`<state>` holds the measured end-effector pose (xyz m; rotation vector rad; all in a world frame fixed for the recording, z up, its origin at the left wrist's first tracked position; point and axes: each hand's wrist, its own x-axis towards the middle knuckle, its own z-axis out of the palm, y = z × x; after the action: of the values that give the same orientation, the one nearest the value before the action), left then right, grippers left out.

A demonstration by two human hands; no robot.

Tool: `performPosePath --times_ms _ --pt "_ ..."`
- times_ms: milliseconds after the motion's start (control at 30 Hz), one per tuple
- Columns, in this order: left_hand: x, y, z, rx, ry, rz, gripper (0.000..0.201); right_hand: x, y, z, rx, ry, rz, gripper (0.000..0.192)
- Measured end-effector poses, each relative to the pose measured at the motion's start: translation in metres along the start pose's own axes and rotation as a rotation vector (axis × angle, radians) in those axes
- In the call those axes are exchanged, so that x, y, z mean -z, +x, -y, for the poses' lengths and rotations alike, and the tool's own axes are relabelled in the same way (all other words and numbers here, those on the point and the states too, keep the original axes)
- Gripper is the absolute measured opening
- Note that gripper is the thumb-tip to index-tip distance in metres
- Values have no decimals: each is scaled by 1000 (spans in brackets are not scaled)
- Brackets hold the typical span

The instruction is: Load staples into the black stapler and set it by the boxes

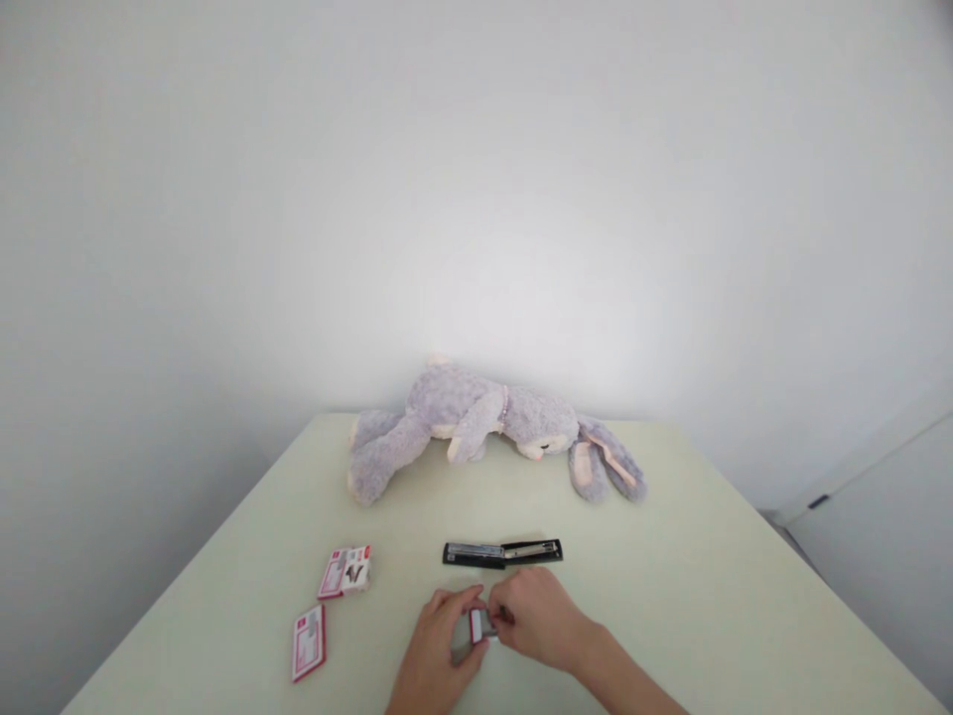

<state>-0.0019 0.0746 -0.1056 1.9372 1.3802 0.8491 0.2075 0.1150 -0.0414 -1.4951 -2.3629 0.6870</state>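
My left hand (439, 641) and my right hand (537, 616) meet near the table's front edge, both gripping a small white and red staple box (478, 626) between their fingertips. Just beyond them a black stapler (502, 553) lies flat and swung fully open, its metal staple channel showing. What is inside the small box is hidden by my fingers.
Two more red and white staple boxes lie to the left, one (345, 572) farther back, one (308, 643) nearer. A grey plush rabbit (483, 422) lies on its side at the back of the pale table (707, 556). White walls stand behind; a white cabinet (879, 556) is at right.
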Motion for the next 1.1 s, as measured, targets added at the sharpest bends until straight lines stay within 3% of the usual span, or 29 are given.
performPosePath --times_ms 233,433,533,633,733,833,900,967,1100 --pt "6 1 -6 -32 24 -4 57 18 -40 -33 -86 119 -69 22" --pt "-6 3 -10 130 117 -84 31 10 -60 -41 -134 281 -121 36" --pt "-19 3 -15 153 135 -85 29 8 -59 -32 -109 278 -92 33" --pt "-19 4 -16 145 148 -83 30 9 -56 -24 -119 196 -47 31" --pt "0 19 -8 128 187 -135 35 9 -51 -17 -166 104 -52 46" --pt "25 47 4 118 232 -164 47 4 -42 -11 -160 72 -36 30" --pt "35 64 9 97 240 -106 46 1 -35 -7 -128 62 -8 18" --pt "37 72 9 66 235 -25 34 -1 -27 -5 -96 55 6 18" --pt "23 56 -5 35 223 57 24 2 -18 -4 -62 57 -15 18"
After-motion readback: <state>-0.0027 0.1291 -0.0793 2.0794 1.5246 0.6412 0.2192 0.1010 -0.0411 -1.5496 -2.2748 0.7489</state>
